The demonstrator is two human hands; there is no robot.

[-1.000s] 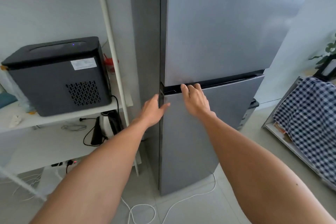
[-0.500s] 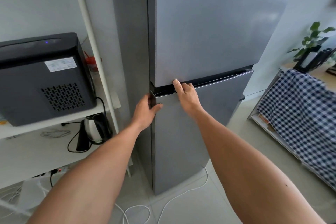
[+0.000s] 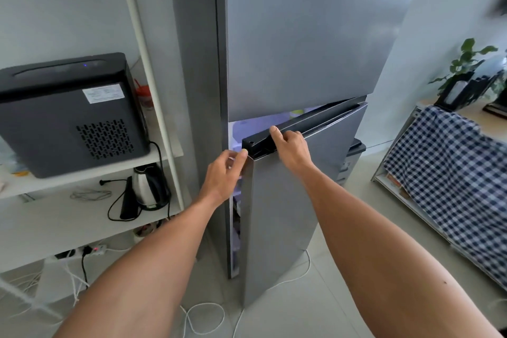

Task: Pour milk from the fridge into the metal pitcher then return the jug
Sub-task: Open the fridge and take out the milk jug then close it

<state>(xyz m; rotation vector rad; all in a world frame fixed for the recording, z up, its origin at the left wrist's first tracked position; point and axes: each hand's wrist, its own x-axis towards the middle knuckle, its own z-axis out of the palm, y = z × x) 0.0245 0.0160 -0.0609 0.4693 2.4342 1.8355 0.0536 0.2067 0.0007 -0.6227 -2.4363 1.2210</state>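
Fridge lower door (image 3: pixel 285 206) stands ajar: your right hand (image 3: pixel 290 147) hooks its top-edge handle to pull, your left hand (image 3: pixel 223 175), fingers loose, steadies the corner just beside; jug unseen inside.

single head cam, wide-angle, worn at head height, looking forward and tilted down. faces the grey fridge (image 3: pixel 296 35) square-on at arm's reach, its lower door (image 3: pixel 282 200) centre frame. both forearms enter from the bottom edge and run up to the door top. left edge takes in the white shelf (image 3: pixel 82 217) unit, right edge a checked cloth (image 3: pixel 450 173) and plant (image 3: pixel 466 60), floor (image 3: pixel 296 307) along the bottom. verticals bow outward toward the frame edges. no second view, so no overlap
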